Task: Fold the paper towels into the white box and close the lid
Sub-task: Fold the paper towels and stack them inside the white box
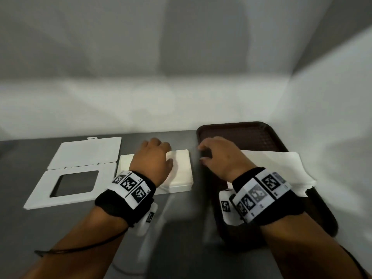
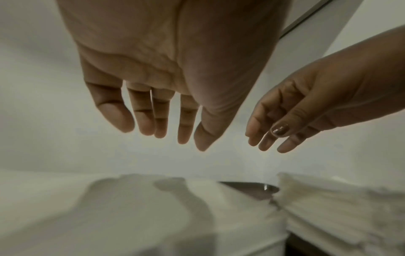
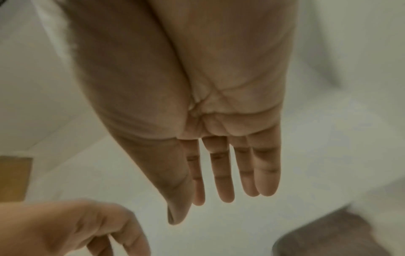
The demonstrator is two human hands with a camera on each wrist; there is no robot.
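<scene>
Both hands empty over the white box [image 1: 181,170] as the next paper towel waits.

Left hand [image 1: 155,158] hovers spread above the filled box; right hand [image 1: 219,156], fingers relaxed, holds nothing just right of it. Remaining paper towels [image 1: 281,164] lie on the brown tray [image 1: 251,133] right of the box; open lid [image 1: 80,172] left. Best: lift one sheet, crease squarely.

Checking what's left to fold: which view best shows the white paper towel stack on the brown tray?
Head view: the white paper towel stack lies whole on the brown plastic tray. Left wrist shows only its blurred edge; right wrist nothing recognisable.
</scene>
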